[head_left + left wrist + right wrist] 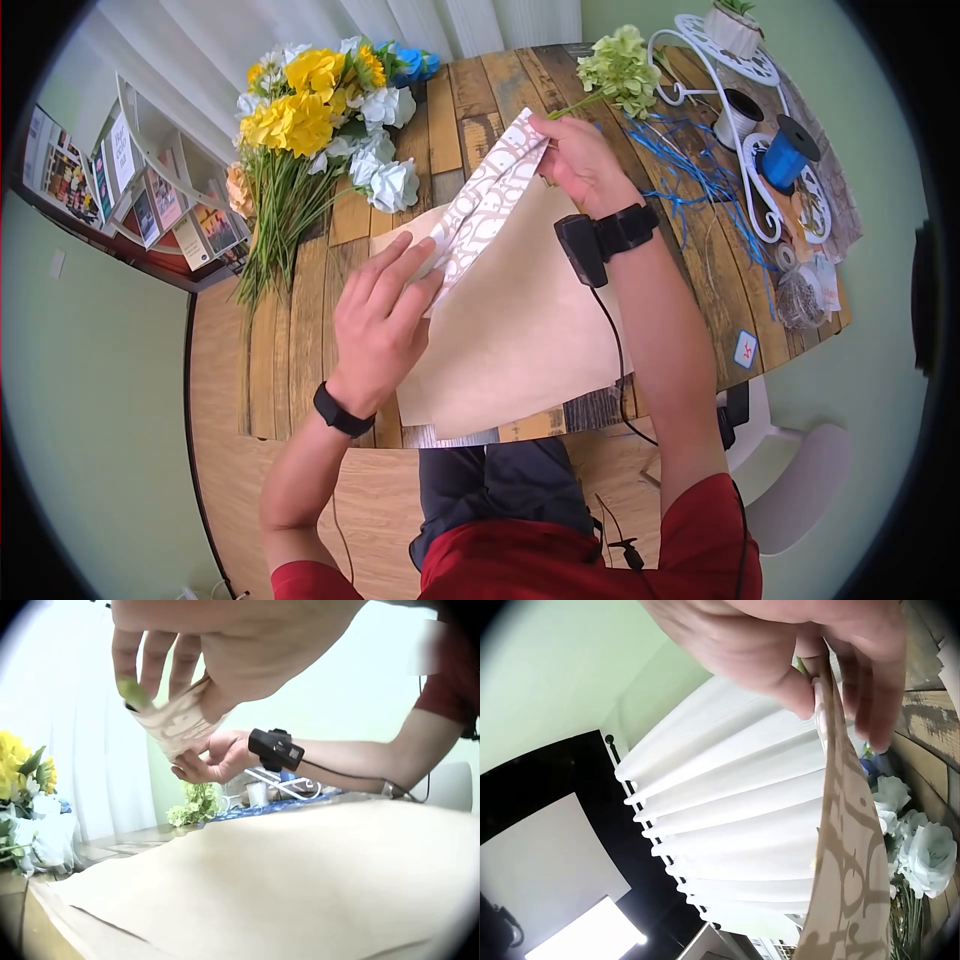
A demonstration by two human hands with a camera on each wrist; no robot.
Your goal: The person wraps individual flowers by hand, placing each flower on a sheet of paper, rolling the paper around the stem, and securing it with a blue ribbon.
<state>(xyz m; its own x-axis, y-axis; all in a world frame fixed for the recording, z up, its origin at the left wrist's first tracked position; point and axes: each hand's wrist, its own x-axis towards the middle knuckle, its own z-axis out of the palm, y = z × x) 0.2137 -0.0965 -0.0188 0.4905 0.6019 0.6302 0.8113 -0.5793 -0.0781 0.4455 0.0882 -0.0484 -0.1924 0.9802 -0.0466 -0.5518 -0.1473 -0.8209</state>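
Both hands hold a long strip of white paper with a pinkish-brown pattern [490, 190], folded lengthwise and raised over a brown paper sheet [510, 340]. My left hand [380, 310] grips its near end, fingers curled over it in the left wrist view, where a green tip [135, 694] pokes out beside the fingers. At the far end my right hand [587, 165] pinches the strip between thumb and fingers. A green hydrangea [618, 72] lies beyond, its stem running to the right hand. Inside the fold, any stem is hidden by the paper.
Yellow, white and blue flowers [320, 110] lie in a bunch at the back left. On the right are a white metal stand [690, 60], blue ribbon strands [690, 165], a blue spool [788, 155] and a small numbered card [745, 349]. A white curtain [470, 25] hangs behind.
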